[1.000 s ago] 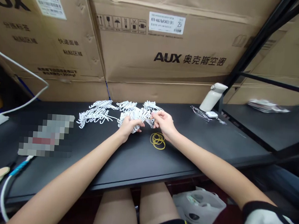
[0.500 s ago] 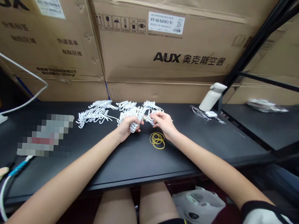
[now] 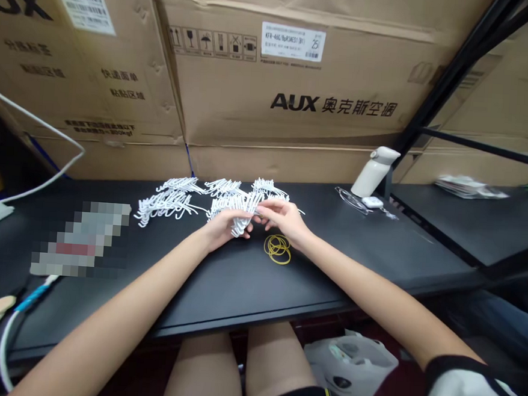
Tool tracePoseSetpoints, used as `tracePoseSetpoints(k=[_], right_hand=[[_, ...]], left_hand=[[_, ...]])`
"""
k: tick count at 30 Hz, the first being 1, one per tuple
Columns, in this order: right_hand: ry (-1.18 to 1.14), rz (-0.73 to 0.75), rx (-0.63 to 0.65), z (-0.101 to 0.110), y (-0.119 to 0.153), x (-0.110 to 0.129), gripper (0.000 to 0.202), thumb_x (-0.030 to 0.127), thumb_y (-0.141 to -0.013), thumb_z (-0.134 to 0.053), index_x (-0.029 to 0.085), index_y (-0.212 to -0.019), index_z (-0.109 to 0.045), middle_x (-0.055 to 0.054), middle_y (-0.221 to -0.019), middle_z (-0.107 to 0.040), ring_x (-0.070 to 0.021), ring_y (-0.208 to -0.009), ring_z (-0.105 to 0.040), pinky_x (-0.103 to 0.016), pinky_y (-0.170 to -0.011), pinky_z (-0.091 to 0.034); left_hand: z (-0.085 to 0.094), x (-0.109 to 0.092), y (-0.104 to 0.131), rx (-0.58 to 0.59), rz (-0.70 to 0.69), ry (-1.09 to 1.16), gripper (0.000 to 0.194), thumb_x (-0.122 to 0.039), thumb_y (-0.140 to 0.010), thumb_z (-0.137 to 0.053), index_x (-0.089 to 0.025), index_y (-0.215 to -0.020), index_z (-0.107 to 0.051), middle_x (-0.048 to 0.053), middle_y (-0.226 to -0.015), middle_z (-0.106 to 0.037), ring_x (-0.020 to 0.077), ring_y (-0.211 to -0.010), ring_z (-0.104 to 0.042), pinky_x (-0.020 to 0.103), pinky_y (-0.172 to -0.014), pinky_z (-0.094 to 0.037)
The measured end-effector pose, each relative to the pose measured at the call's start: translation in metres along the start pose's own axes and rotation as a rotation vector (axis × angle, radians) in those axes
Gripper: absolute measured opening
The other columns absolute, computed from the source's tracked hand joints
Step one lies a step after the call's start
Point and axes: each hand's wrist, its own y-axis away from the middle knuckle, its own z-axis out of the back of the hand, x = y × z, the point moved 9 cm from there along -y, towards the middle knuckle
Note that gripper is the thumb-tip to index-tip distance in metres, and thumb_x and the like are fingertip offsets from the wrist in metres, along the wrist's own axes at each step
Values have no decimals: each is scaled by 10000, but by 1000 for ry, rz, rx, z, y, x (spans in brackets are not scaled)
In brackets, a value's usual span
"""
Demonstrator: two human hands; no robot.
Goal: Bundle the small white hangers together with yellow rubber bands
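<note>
My left hand (image 3: 223, 228) is closed round a bundle of white hooks (image 3: 240, 225) above the black table (image 3: 248, 287). My right hand (image 3: 285, 217) has its fingers pinched at the right side of that bundle; whether a single hook is between them is too small to tell. Several more piles of white hooks lie behind and to the left, among them a larger pile (image 3: 166, 206) and one at the back (image 3: 223, 187). Yellow rubber bands (image 3: 278, 249) lie on the table just below my right hand.
A white bottle (image 3: 374, 172), glasses (image 3: 353, 199) and a small white case (image 3: 373, 202) stand or lie at the back right. A blurred-out flat object (image 3: 82, 239) and cables are at the left. Cardboard boxes (image 3: 273, 123) rise behind the table.
My right hand has moved slightly left, up against the bundle in my left hand. The bundle is tilted a little differently. The piles and rubber bands have stayed in place.
</note>
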Motion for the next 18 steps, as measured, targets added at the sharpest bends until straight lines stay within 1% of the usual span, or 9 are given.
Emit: tracePoseSetpoints(k=[2,3,6,8,9,14,18], right_hand=[[7,33,8,0,0,1,286,359,-649,-759,158,-833,-672,-15,-700,-662,-107,-585,-595,-217,-496,-492],[7,49,5,0,0,2,276,352,-645,-762,160,-823,-674,-16,-713,-666,-105,-578,-593,-220,-493,-493],[-2,83,-13,1,0,4,251,343,-641,-762,166,-798,-677,-18,-751,-675,-107,-581,-597,-222,-481,-491],[-5,82,-24,2,0,4,241,344,-642,-757,168,-787,-682,-17,-742,-677,-114,-592,-603,-226,-485,-495],[-6,79,-28,2,1,4,236,345,-643,-755,168,-784,-685,-17,-733,-677,-117,-594,-605,-229,-491,-499],[-4,67,-69,5,1,4,241,348,-624,-756,158,-762,-700,-23,-687,-683,-119,-543,-588,-253,-496,-504],[37,110,-121,11,0,6,198,322,-630,-740,154,-733,-716,-31,-684,-694,-127,-552,-589,-269,-538,-508]], left_hand=[[1,0,0,-27,3,-23,167,-289,-663,-700,-136,-724,-731,81,-756,-689,136,-602,-572,249,-523,-481],[0,0,0,-30,4,-33,180,-305,-668,-705,-139,-731,-732,86,-777,-702,143,-622,-591,254,-545,-491],[-5,-3,-1,2,-25,-51,201,-326,-679,-702,-141,-748,-734,100,-820,-729,199,-761,-660,306,-717,-524],[-8,-5,-1,36,-56,-52,212,-335,-690,-695,-137,-753,-735,107,-823,-739,235,-847,-677,341,-831,-504],[-9,-5,-1,51,-63,-52,218,-340,-696,-694,-134,-757,-735,108,-822,-742,246,-867,-680,354,-862,-494],[-15,-5,0,114,-50,-16,260,-333,-735,-684,-101,-839,-735,130,-857,-746,273,-899,-689,401,-939,-467],[-22,-6,1,159,-52,26,266,-315,-786,-652,-91,-910,-724,136,-867,-746,265,-867,-700,418,-952,-467]])
